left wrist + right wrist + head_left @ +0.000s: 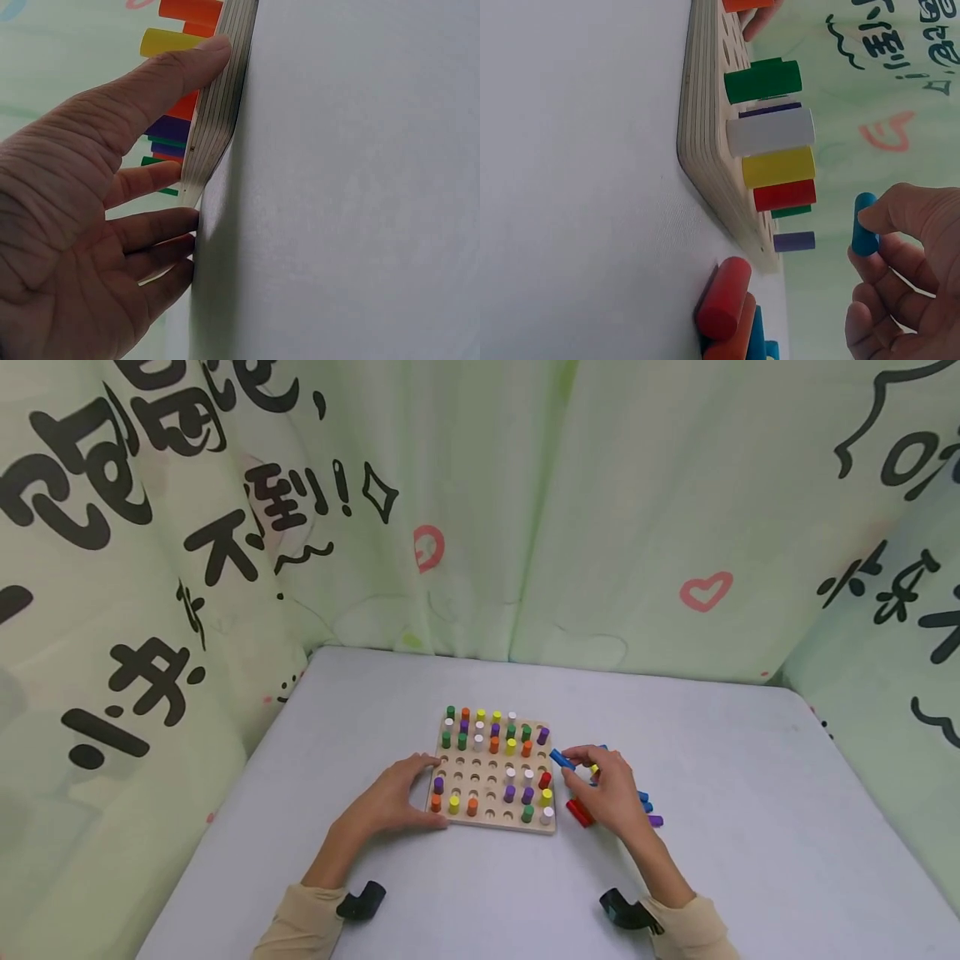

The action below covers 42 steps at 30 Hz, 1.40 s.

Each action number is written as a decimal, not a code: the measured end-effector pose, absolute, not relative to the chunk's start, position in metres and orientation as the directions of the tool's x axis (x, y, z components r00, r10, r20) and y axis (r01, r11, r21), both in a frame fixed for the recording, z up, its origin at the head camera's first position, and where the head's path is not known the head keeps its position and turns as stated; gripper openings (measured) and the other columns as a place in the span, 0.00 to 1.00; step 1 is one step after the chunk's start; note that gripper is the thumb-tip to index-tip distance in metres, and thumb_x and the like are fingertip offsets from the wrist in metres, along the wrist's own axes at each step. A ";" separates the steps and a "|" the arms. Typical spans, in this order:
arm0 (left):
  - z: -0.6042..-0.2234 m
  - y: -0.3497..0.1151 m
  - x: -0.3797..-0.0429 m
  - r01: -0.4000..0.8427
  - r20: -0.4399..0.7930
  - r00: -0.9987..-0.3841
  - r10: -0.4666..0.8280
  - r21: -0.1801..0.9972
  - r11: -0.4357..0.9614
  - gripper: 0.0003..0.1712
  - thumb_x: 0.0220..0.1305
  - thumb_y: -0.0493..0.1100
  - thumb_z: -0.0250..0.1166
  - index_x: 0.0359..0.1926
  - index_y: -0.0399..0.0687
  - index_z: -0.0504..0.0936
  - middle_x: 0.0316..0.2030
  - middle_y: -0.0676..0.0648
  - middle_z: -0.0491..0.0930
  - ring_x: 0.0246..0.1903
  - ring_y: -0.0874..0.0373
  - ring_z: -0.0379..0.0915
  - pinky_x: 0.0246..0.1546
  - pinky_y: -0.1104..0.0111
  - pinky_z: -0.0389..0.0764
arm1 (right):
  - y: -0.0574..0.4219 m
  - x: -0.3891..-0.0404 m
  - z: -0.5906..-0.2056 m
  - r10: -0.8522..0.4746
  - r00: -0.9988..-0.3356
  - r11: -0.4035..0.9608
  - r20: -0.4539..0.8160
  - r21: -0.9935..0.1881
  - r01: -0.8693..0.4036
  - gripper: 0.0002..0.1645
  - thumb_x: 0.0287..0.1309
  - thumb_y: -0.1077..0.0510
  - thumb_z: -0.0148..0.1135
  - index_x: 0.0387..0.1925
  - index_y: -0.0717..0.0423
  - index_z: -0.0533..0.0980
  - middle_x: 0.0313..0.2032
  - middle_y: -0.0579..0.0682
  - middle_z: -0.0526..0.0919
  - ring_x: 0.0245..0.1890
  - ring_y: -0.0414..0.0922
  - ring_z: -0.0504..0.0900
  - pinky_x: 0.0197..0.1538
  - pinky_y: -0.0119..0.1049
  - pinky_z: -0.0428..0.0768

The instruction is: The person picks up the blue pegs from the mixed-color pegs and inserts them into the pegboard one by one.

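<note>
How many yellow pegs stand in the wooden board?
5 yellow pegs: two side by side in the far row of the board, one right of centre in the third-farthest row, one at the right edge in the second-nearest row, one second from left in the nearest row.

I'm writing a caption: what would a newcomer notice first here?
Bright, many-coloured pegs stand out first, upright in a wooden board on the white table. Just right of the board, the right hand pinches a blue peg. Large black characters mark the pale green curtain, mostly at left in the head view.
</note>
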<state>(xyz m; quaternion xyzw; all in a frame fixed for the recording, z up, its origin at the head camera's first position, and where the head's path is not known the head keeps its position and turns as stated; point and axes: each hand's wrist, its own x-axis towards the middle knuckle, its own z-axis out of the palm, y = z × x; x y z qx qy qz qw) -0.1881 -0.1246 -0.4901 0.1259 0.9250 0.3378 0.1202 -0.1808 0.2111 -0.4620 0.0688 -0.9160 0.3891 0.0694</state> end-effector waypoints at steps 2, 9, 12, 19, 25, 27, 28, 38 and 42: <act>-0.490 -0.125 -0.189 0.149 -0.139 -0.940 0.312 0.655 0.741 0.56 0.45 0.59 0.83 0.73 0.50 0.69 0.74 0.41 0.65 0.76 0.41 0.56 0.74 0.45 0.62 | 0.207 -0.181 -0.461 -0.088 -0.976 0.684 0.197 -0.701 -0.203 0.18 0.62 0.63 0.69 0.53 0.60 0.81 0.47 0.56 0.85 0.50 0.54 0.77 0.47 0.43 0.79; -0.491 -0.124 -0.191 0.135 -0.155 -0.939 0.307 0.656 0.743 0.56 0.46 0.60 0.83 0.73 0.52 0.69 0.74 0.41 0.65 0.76 0.42 0.55 0.74 0.45 0.62 | 0.193 -0.180 -0.459 -0.105 -0.975 0.685 0.197 -0.696 -0.215 0.17 0.62 0.63 0.69 0.53 0.58 0.82 0.47 0.54 0.85 0.50 0.52 0.77 0.47 0.41 0.78; -0.491 -0.124 -0.190 0.127 -0.159 -0.940 0.301 0.656 0.744 0.56 0.45 0.61 0.83 0.73 0.51 0.69 0.74 0.41 0.66 0.76 0.42 0.56 0.74 0.46 0.62 | 0.187 -0.180 -0.460 -0.108 -0.977 0.679 0.187 -0.704 -0.209 0.17 0.62 0.62 0.70 0.53 0.58 0.82 0.47 0.54 0.85 0.51 0.52 0.77 0.48 0.41 0.78; -0.490 -0.123 -0.189 0.127 -0.154 -0.942 0.298 0.657 0.743 0.55 0.45 0.60 0.83 0.72 0.49 0.70 0.73 0.41 0.67 0.74 0.42 0.59 0.73 0.45 0.64 | 0.176 -0.181 -0.459 -0.128 -0.970 0.651 0.207 -0.720 -0.240 0.18 0.61 0.63 0.71 0.53 0.58 0.82 0.46 0.54 0.85 0.50 0.51 0.76 0.47 0.43 0.79; -0.490 -0.124 -0.188 0.132 -0.148 -0.943 0.299 0.659 0.741 0.55 0.45 0.59 0.83 0.72 0.48 0.70 0.73 0.41 0.67 0.74 0.42 0.59 0.73 0.46 0.65 | 0.165 -0.182 -0.454 -0.150 -0.970 0.625 0.191 -0.742 -0.243 0.17 0.62 0.61 0.70 0.52 0.59 0.81 0.46 0.53 0.84 0.50 0.53 0.75 0.48 0.49 0.80; -0.490 -0.124 -0.189 0.136 -0.146 -0.942 0.304 0.661 0.738 0.55 0.45 0.59 0.84 0.72 0.48 0.70 0.73 0.41 0.67 0.74 0.42 0.60 0.73 0.46 0.65 | 0.162 -0.183 -0.454 -0.158 -0.967 0.615 0.201 -0.746 -0.256 0.17 0.62 0.62 0.70 0.52 0.58 0.81 0.45 0.53 0.84 0.49 0.54 0.76 0.47 0.49 0.80; -0.489 -0.123 -0.189 0.136 -0.145 -0.941 0.305 0.663 0.736 0.55 0.45 0.59 0.84 0.72 0.48 0.70 0.73 0.41 0.67 0.74 0.42 0.60 0.73 0.47 0.65 | 0.162 -0.183 -0.454 -0.161 -0.965 0.609 0.209 -0.748 -0.264 0.17 0.62 0.62 0.70 0.52 0.58 0.81 0.45 0.53 0.84 0.49 0.54 0.77 0.47 0.48 0.81; -0.487 -0.121 -0.191 0.135 -0.142 -0.944 0.297 0.653 0.745 0.55 0.45 0.59 0.84 0.71 0.48 0.70 0.72 0.41 0.69 0.73 0.42 0.62 0.72 0.47 0.66 | 0.149 -0.187 -0.454 -0.189 -0.949 0.552 0.253 -0.772 -0.316 0.14 0.62 0.62 0.69 0.49 0.58 0.81 0.41 0.49 0.84 0.42 0.46 0.80 0.41 0.32 0.78; -0.488 -0.122 -0.188 0.129 -0.142 -0.946 0.290 0.657 0.742 0.54 0.45 0.58 0.84 0.71 0.47 0.71 0.71 0.40 0.69 0.72 0.42 0.62 0.72 0.46 0.66 | 0.144 -0.187 -0.455 -0.207 -0.942 0.533 0.265 -0.777 -0.336 0.13 0.63 0.63 0.69 0.49 0.59 0.82 0.40 0.49 0.84 0.41 0.45 0.81 0.41 0.31 0.79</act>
